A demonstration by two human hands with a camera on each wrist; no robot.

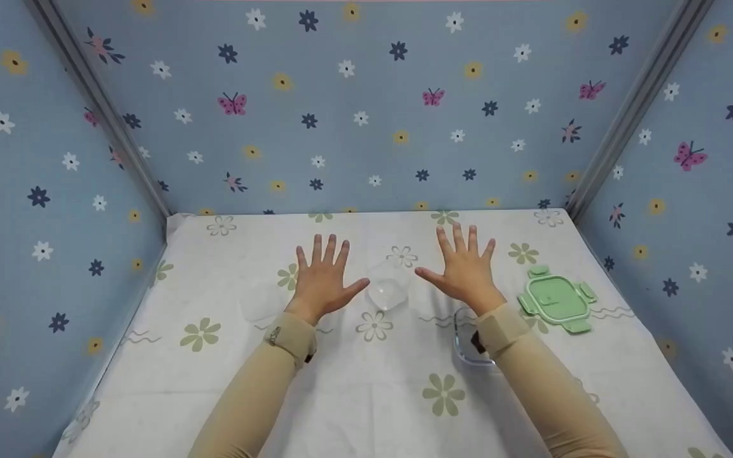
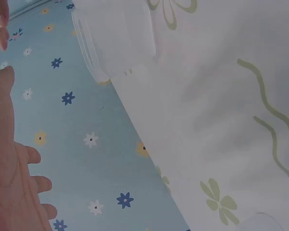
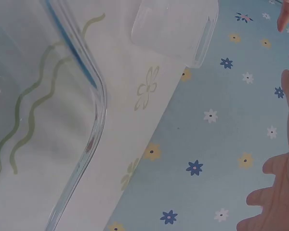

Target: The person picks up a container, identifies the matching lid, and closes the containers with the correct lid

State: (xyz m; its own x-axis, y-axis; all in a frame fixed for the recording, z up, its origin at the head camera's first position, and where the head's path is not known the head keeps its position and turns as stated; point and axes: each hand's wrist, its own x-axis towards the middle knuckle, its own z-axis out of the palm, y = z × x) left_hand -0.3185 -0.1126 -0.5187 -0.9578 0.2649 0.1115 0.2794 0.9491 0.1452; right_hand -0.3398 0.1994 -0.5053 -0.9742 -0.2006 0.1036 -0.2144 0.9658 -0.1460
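Both hands are spread wide with nothing in them. My left hand (image 1: pixel 325 280) is held out over the white cloth, palm down, thumb pointing inward. Opposite it, my right hand (image 1: pixel 465 273) has its fingers fanned the same way. Between the two thumbs stands a small clear plastic container (image 1: pixel 387 295), which also shows as a see-through box (image 2: pixel 118 38) in the left wrist view. Under the right wrist sits a clear glass food container (image 1: pixel 464 343), partly hidden by the sleeve. A faint transparent piece (image 1: pixel 259 303) lies left of the left wrist.
A green lid (image 1: pixel 557 299) with clip flaps on its sides lies right of the right hand. The flower-print tablecloth (image 1: pixel 214 394) covers the table. Blue patterned walls (image 1: pixel 366 95) enclose the back and both sides, with grey posts (image 1: pixel 634 108) at the corners.
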